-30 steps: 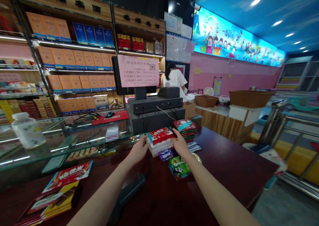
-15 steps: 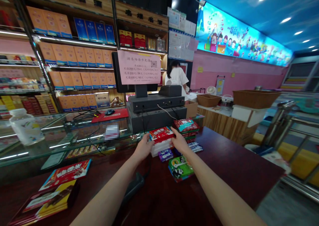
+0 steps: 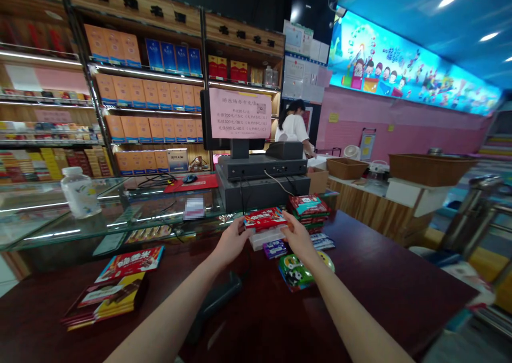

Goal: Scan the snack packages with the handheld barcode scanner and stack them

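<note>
A red snack packet [image 3: 264,218] with white lettering is held level at its two ends. My left hand [image 3: 232,239] grips its left end, and my right hand [image 3: 296,236] has the right end between thumb and fingers. Just beneath it is a clear whitish plastic box [image 3: 264,239]; whether the packet touches the box I cannot tell. Beside the box lies a purple packet [image 3: 275,249]. Green panda-print packets [image 3: 294,272] lie partly under my right forearm. A stack of red-brown packets [image 3: 309,205] rises behind my right hand, near blue-white packets [image 3: 323,241].
Left on the dark counter [image 3: 376,277] lie another red packet [image 3: 132,261] and yellow-brown chocolate packets [image 3: 116,299]. A dark handheld scanner [image 3: 218,298] rests by my left forearm. Beyond are a monitor with a pink sign [image 3: 240,113], a bottle [image 3: 80,195] on glass and a person in white [image 3: 291,125].
My view has swung left, so the scene sits further right. Both hands still hold the red packet; more of the plastic box's top now shows beneath it.
</note>
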`<move>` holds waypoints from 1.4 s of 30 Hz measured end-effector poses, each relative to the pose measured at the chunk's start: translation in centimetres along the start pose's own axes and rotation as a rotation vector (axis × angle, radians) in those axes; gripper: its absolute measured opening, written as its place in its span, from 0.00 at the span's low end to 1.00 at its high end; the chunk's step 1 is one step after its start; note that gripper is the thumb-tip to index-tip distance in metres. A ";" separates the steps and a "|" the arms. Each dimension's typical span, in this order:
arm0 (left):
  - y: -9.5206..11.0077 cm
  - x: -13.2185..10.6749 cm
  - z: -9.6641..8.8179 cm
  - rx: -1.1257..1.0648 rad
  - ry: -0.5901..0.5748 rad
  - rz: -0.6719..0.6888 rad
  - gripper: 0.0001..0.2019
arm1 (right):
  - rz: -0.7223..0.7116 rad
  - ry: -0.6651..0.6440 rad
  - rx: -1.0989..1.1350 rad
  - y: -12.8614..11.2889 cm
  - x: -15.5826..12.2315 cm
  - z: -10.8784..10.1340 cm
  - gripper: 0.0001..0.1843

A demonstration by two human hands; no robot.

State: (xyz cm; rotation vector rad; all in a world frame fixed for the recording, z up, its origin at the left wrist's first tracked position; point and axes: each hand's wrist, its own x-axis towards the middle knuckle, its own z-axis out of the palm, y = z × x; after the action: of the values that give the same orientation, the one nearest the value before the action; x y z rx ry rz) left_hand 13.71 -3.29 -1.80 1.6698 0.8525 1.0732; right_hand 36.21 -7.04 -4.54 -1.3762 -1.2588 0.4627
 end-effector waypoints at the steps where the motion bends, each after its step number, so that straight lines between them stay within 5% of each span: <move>1: 0.3 -0.6 -0.6 0.000 0.006 0.007 0.21 | 0.000 -0.016 0.016 -0.4 -0.4 0.3 0.33; 12: 0.5 -7.0 -9.5 0.099 0.158 0.057 0.27 | -0.032 -0.076 0.250 -5.5 -4.2 7.7 0.28; 19: -0.9 -10.2 -13.1 0.159 0.304 0.075 0.26 | 0.025 -0.111 0.442 -6.3 -5.7 12.2 0.28; 29: -3.2 -12.6 -13.1 0.330 0.434 0.116 0.23 | -0.001 -0.077 0.500 -5.8 -7.2 12.9 0.22; 34: -2.8 -13.1 -12.2 0.334 0.459 0.185 0.27 | -0.081 -0.063 0.327 -5.9 -8.0 12.6 0.20; 42: -3.2 -13.3 -12.2 0.314 0.443 0.113 0.31 | -0.190 -0.164 0.185 -6.4 -8.8 12.7 0.25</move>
State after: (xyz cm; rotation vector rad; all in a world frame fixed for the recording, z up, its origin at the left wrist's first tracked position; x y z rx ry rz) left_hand -2.71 -9.97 -6.29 1.7783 1.2758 1.4805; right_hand 19.80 -10.21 -5.61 -1.0690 -1.4273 0.5534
